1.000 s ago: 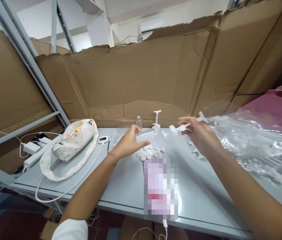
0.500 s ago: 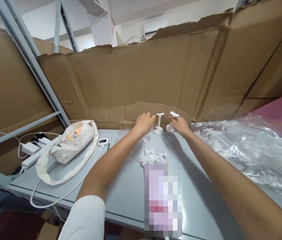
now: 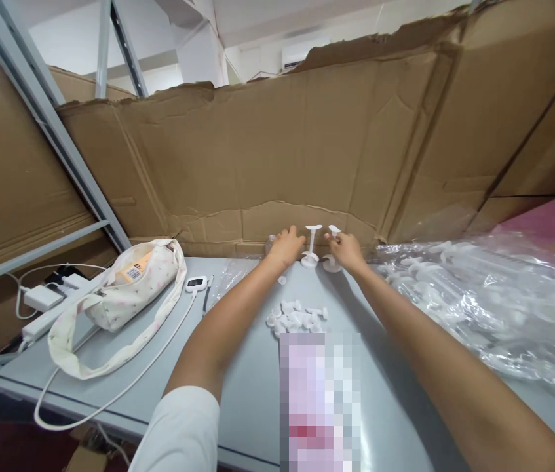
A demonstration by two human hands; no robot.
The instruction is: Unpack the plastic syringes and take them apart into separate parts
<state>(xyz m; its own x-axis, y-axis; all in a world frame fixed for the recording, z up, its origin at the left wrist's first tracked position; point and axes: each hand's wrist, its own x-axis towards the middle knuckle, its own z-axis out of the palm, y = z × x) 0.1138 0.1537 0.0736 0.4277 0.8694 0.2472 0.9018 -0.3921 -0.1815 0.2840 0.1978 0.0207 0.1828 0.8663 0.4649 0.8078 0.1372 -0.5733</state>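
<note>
At the back of the grey table, my right hand [image 3: 348, 250] pinches a white plastic plunger-like part [image 3: 335, 230] near its curved top. This part stands upright on its round base. Just left of it a second white plunger-like part [image 3: 312, 244] stands upright, untouched. My left hand [image 3: 287, 246] is beside that one, its fingers curled down; what they hold is hidden behind the hand. A clear object [image 3: 270, 243] shows partly behind the left hand. A small white disc [image 3: 282, 280] lies below the left wrist. Nearer to me is a pile of small white plastic pieces [image 3: 294, 318].
A large clear bag of white plastic parts [image 3: 474, 295] covers the right side. On the left are a floral bag [image 3: 139, 282], a small white device with a cable [image 3: 196, 284] and a power strip [image 3: 56, 314]. A cardboard wall [image 3: 267, 151] closes the back. A blurred patch hides the front middle.
My right hand has brought its plunger-like part down and slightly left, nearer the other standing one. The left hand's fingers look more drawn together. The view has shifted slightly.
</note>
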